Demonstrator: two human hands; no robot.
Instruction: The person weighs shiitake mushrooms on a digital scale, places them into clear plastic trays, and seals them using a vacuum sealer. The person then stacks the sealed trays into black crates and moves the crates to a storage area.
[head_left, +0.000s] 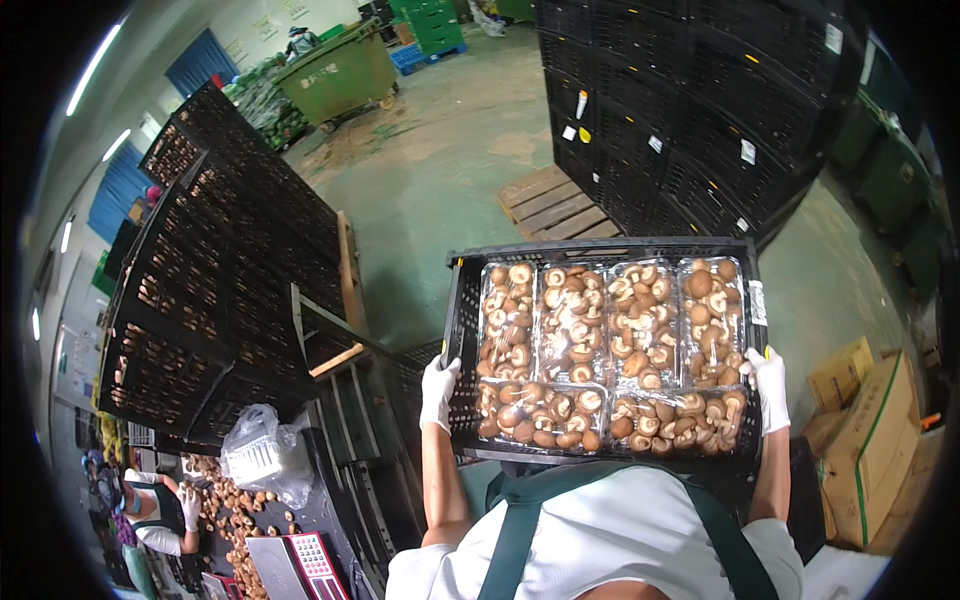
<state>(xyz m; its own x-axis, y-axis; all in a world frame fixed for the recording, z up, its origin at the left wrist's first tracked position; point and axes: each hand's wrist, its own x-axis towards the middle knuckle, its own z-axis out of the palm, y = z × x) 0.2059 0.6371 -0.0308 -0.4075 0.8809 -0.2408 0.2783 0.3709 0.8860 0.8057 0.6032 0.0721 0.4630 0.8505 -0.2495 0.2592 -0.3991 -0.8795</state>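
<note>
A black plastic crate (600, 244) is held level in front of my body. Inside lie several clear film-wrapped trays of brown mushrooms (574, 322), some upright in a row and others crosswise nearest me. My left hand (439, 391), in a white glove, grips the crate's left side wall. On the opposite wall my right hand (766, 388), gloved the same way, holds the rim. The fingertips of both hands are partly hidden by the crate's walls.
Tall stacks of black crates stand at left (225, 255) and ahead right (660, 112), beside a wooden pallet (559, 202). Cardboard boxes (862, 450) lie at right. At lower left, a co-worker (157, 510) handles mushrooms at a table with a scale (296, 566). A green wheeled bin (337, 75) stands farther off.
</note>
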